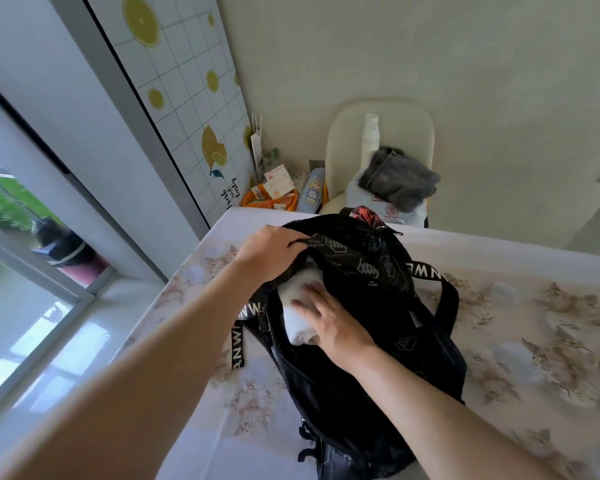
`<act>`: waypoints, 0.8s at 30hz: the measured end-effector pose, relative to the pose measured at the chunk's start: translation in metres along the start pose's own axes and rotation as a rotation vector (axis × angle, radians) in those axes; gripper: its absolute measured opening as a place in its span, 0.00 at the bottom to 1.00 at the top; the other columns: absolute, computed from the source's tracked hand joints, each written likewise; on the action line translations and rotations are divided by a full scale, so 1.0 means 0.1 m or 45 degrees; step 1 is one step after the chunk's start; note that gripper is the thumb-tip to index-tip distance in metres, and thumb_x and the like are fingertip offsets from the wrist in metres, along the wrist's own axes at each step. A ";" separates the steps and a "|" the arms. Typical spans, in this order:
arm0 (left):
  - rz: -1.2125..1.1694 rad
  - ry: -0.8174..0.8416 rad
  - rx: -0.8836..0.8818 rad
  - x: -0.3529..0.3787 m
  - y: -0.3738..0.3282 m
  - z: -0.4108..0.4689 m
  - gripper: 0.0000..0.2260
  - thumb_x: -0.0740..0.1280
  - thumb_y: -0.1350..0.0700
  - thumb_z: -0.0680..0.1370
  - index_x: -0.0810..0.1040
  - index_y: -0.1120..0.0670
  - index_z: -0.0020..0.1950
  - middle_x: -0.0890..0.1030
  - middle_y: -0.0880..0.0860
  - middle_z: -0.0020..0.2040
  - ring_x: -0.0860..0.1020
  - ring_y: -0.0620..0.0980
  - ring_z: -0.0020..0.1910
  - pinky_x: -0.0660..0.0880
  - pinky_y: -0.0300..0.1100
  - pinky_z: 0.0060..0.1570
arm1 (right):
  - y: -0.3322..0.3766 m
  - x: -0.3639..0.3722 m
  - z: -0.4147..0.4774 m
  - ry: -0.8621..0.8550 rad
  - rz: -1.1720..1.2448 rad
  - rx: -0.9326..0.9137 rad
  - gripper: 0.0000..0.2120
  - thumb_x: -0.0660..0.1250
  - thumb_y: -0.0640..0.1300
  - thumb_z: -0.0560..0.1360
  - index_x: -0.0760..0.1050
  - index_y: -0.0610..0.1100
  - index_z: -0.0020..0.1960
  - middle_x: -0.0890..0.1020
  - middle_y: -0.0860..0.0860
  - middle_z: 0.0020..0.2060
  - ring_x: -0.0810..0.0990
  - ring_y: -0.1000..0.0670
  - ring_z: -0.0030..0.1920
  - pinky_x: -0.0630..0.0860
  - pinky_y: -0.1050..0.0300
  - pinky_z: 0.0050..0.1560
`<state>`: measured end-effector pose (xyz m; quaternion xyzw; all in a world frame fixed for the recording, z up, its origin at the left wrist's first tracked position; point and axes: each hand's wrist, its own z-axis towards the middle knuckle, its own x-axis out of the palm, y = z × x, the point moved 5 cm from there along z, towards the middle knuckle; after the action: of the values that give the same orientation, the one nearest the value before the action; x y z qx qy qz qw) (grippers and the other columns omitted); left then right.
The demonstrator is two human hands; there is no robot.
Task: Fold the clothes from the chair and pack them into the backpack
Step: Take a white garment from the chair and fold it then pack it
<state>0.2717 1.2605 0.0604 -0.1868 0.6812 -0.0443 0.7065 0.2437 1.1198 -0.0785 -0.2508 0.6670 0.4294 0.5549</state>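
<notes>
Floral tablecloth (pixel 534 323) under backpack (pixel 378 375) (window (pixel 14 271) left); chair (pixel 340 140) by wall (pixel 465 64).

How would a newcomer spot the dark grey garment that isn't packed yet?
Look past the black backpack on the flowered table to the cream chair against the wall. The dark grey garment lies crumpled atop the pile on its seat. Its neighbours are pale; it alone is dark.

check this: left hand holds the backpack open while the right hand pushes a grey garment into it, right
Wrong colour: the head view shows the right hand pressing a white folded garment into the black backpack, which the left hand holds open.
</notes>
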 end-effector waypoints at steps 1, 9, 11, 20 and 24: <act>0.013 0.012 0.012 0.01 0.01 0.01 0.13 0.62 0.49 0.82 0.78 0.42 0.66 0.81 0.48 0.63 0.78 0.53 0.59 0.75 0.46 0.57 | 0.00 -0.01 0.10 -0.008 -0.080 0.022 0.38 0.66 0.45 0.79 0.47 0.53 0.81 0.44 0.46 0.81 0.42 0.43 0.80 0.53 0.42 0.78; -0.066 -0.030 -0.009 -0.03 0.03 0.06 0.13 0.63 0.47 0.81 0.79 0.40 0.64 0.83 0.46 0.59 0.80 0.51 0.53 0.75 0.41 0.48 | -0.02 0.28 0.05 -0.316 0.087 0.454 0.45 0.73 0.31 0.62 0.64 0.53 0.75 0.72 0.39 0.68 0.77 0.37 0.58 0.81 0.46 0.48; -0.130 -0.075 0.009 -0.05 0.00 0.05 0.13 0.63 0.48 0.81 0.80 0.39 0.64 0.84 0.46 0.56 0.81 0.51 0.51 0.72 0.38 0.42 | -0.05 0.20 0.29 -0.392 0.104 0.431 0.39 0.67 0.32 0.68 0.64 0.52 0.76 0.70 0.40 0.69 0.74 0.36 0.63 0.80 0.45 0.54; -0.166 -0.015 -0.037 -0.13 0.03 -0.02 0.13 0.63 0.51 0.81 0.79 0.40 0.64 0.84 0.48 0.54 0.80 0.54 0.50 0.68 0.38 0.39 | 0.04 0.16 0.56 -0.104 0.204 0.396 0.39 0.62 0.37 0.76 0.46 0.51 0.80 0.48 0.41 0.78 0.47 0.38 0.78 0.61 0.39 0.74; -0.054 0.056 -0.008 -0.02 -0.12 -0.05 0.16 0.63 0.53 0.80 0.77 0.41 0.67 0.80 0.45 0.62 0.78 0.49 0.58 0.71 0.38 0.48 | 0.01 0.00 0.12 -0.189 0.206 0.300 0.31 0.61 0.44 0.79 0.53 0.50 0.79 0.59 0.44 0.76 0.60 0.42 0.75 0.68 0.44 0.70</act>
<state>0.2687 1.2488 0.0666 -0.2022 0.6928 -0.0612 0.6895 0.2489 1.1305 -0.0781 -0.0969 0.6880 0.4088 0.5917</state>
